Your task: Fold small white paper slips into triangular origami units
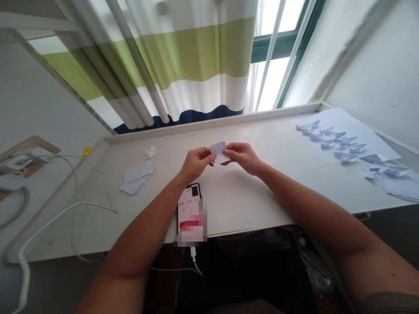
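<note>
Your small white paper slip is a short, roughly rectangular piece, folded or creased so that its upper edge tilts slightly; it is plain, with no print visible.

Around it, largest first: the white desk spans the view below a striped curtain and a window frame. At your far right a large white sheet carries a row of folded paper pieces, with more folded pieces and a stack of paper just beyond it. At your left a small pile of cut paper slips lies on the desk, and near it a crumpled white scrap. A white cable loops across the left part of the desk. A smartphone lies at the near edge, partly under your left forearm, its screen showing a timer. Nothing stands between you and the slip.

The slip is held above the desk's middle, between both hands. Your left hand pinches its left edge with thumb and fingertips closed on it; your right hand pinches the right edge the same way, the other fingers curled in. The two hands sit close together, almost meeting behind the slip.
</note>
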A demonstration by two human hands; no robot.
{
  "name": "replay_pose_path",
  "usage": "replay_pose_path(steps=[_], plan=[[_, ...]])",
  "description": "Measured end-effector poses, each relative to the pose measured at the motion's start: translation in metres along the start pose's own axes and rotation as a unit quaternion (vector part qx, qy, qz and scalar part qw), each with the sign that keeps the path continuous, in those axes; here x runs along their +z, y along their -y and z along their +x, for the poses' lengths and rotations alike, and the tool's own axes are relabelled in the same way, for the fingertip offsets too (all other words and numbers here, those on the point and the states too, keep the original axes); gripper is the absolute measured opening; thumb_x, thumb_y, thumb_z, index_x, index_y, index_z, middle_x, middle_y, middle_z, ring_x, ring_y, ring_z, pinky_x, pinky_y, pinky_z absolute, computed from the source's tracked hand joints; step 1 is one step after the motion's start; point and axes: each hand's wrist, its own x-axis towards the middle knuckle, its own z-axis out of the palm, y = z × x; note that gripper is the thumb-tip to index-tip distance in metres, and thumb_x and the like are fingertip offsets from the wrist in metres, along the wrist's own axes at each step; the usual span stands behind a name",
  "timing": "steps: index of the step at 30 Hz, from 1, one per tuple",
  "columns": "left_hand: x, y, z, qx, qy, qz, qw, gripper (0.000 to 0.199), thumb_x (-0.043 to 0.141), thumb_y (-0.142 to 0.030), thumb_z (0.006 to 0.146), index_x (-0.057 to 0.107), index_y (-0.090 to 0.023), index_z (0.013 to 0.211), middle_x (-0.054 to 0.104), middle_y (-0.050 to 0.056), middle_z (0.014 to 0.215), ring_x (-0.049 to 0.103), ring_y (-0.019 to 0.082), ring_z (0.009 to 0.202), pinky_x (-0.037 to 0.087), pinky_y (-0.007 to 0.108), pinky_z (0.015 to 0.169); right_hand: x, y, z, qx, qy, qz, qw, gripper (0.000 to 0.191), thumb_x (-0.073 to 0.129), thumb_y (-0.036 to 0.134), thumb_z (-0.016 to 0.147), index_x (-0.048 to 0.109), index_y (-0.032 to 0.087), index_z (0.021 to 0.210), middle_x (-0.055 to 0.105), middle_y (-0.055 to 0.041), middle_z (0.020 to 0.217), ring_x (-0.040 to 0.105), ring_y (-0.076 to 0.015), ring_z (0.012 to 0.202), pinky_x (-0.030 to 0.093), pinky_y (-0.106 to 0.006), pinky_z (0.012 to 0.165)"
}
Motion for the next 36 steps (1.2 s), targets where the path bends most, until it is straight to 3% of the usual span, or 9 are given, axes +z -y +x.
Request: replay_pose_path(steps=[5,12,19,25,36], plan=[[0.0048,-0.0010,0.0001,0.012,-0.060,-0.007,0.998,0.021,0.088,-0.034,0.077,0.085,-0.018,0.090,0.078,0.003,0.078,0.066,0.014,0.064,0.059,0.032,0.066,0.0009,0.0008,0.0005,0.030,-0.005,0.052,0.998,0.034,0.099,0.040,0.074,0.079,0.019,0.093,0.080,-0.0027,0.083,0.076,-0.0175,0.070,0.072,-0.039,0.077],[0.0034,-0.0026,-0.0015,0.002,-0.039,-0.034,0.999,0.014,0.074,-0.022,0.077,0.087,-0.020,0.082,0.080,0.004,0.080,0.070,0.017,0.073,0.062,0.035,0.074,0.0029,0.0039,-0.0014,0.033,0.012,0.067,0.997,0.016,0.087,0.030,0.078,0.079,0.017,0.078,0.076,-0.0042,0.075,0.078,-0.0193,0.073,0.071,-0.038,0.080],[0.0015,-0.0027,-0.0018,0.001,-0.037,0.007,0.999,0.016,0.088,-0.031,0.078,0.085,-0.017,0.086,0.080,0.005,0.082,0.070,0.016,0.073,0.061,0.033,0.073,0.0046,0.0018,-0.0032,0.018,0.011,0.018,1.000,0.031,0.099,0.038,0.072,0.081,0.016,0.082,0.081,-0.0051,0.082,0.079,-0.0197,0.076,0.070,-0.038,0.081],[0.0026,-0.0009,-0.0008,0.007,-0.036,0.008,0.999,0.024,0.092,-0.036,0.078,0.082,-0.017,0.088,0.079,0.005,0.086,0.069,0.015,0.074,0.062,0.032,0.071,0.0027,0.0020,-0.0025,0.024,0.001,0.007,1.000,0.053,0.104,0.054,0.068,0.081,0.016,0.099,0.082,-0.0041,0.081,0.080,-0.0192,0.069,0.071,-0.037,0.075],[-0.0009,0.0009,-0.0009,-0.016,-0.022,0.022,0.999,0.030,0.092,-0.037,0.079,0.081,-0.015,0.096,0.077,0.004,0.082,0.069,0.015,0.071,0.059,0.033,0.074,0.0004,0.0006,-0.0014,0.053,0.013,-0.004,0.999,0.052,0.103,0.056,0.071,0.081,0.014,0.093,0.083,-0.0081,0.089,0.083,-0.0223,0.077,0.074,-0.040,0.083]])
